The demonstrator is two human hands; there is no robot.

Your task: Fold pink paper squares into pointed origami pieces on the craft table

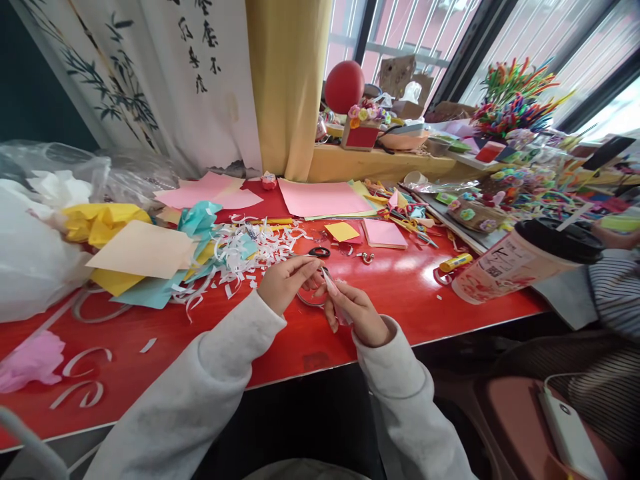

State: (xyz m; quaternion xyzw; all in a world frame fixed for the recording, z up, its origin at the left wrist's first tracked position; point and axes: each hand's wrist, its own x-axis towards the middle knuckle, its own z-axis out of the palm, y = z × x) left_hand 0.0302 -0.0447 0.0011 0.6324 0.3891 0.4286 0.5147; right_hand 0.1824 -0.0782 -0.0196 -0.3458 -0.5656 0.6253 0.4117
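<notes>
My right hand [361, 312] grips a small pale pink piece of folded or rolled paper [330, 285], its narrow tip pointing up and left. Close by, my left hand [287, 283] has thumb and fingers pinched together near that tip. What sits in that pinch, if anything, is too small to make out. A black scissors handle [320, 252] shows just beyond the fingers. Partly behind my hands lies a greyish ring-shaped thing [309, 301]. A yellow square paper [343, 231] and a stack of pink square paper [384, 234] lie past them on the red table [400, 287].
White paper shreds [250, 250] heap at the left beside coloured sheets [145, 253] and a white plastic bag [40, 247]. At right stand a tilted-looking drink cup [500, 263] and a yellow glue stick or marker [456, 262]. Another person's striped sleeve [617, 287] is at the far right.
</notes>
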